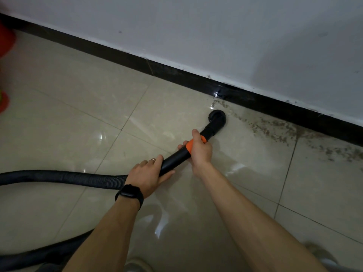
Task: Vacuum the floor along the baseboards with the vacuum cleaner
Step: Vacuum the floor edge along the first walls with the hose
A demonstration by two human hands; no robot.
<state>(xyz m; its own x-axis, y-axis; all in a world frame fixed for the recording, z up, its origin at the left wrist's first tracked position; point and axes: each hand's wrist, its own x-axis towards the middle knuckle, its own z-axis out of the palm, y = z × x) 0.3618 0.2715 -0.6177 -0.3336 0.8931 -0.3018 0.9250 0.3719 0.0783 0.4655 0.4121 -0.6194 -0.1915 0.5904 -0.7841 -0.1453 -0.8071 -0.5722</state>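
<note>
A black vacuum tube (177,156) with an orange collar (189,145) ends in a round brush nozzle (217,117) set on the beige tiled floor (82,118), a short way from the black baseboard (235,93). My right hand (200,149) grips the tube at the orange collar. My left hand (149,173), with a ring and a black wristwatch, holds the tube's rear end where the ribbed black hose (59,177) joins. Dark dirt specks (275,130) lie along the baseboard to the right of the nozzle.
The white wall (216,36) rises above the baseboard. The hose runs off the left edge and loops back along the bottom left (39,256). A blurred red object (5,46) sits at the far left edge. My shoes show at the bottom.
</note>
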